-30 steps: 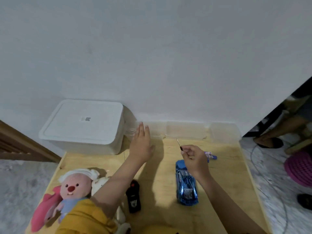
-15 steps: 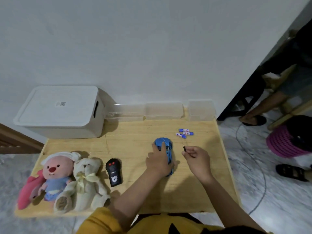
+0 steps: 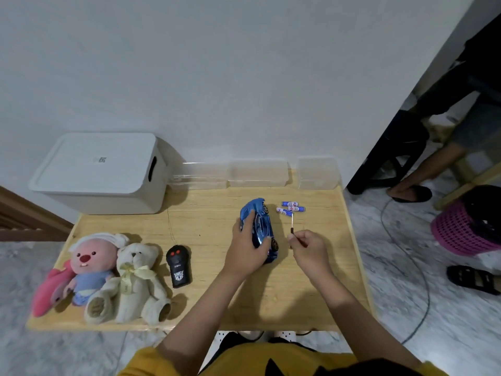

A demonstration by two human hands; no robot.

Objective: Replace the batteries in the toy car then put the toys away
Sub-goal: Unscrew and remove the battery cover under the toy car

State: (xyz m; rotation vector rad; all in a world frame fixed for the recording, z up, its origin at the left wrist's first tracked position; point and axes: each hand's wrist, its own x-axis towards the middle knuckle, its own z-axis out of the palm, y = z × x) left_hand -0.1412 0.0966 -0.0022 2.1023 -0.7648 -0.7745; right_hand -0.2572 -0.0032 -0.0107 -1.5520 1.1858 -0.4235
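Left grip clasps tilted toy car; right grip pinches screwdriver

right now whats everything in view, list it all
toy car: 1, blue, table middle, tilted under left hand
batteries: 3, blue-white, beyond the car
screwdriver: 1, thin, in right hand
remote: 1, black, left of car
plush toys: 2, pink and cream, table's left end
storage box: 1, white, lidded, far left
clear containers: 3, along wall
table: 1, wooden
basket: 1, pink, floor right
left hand: grips car
right hand: pinches screwdriver
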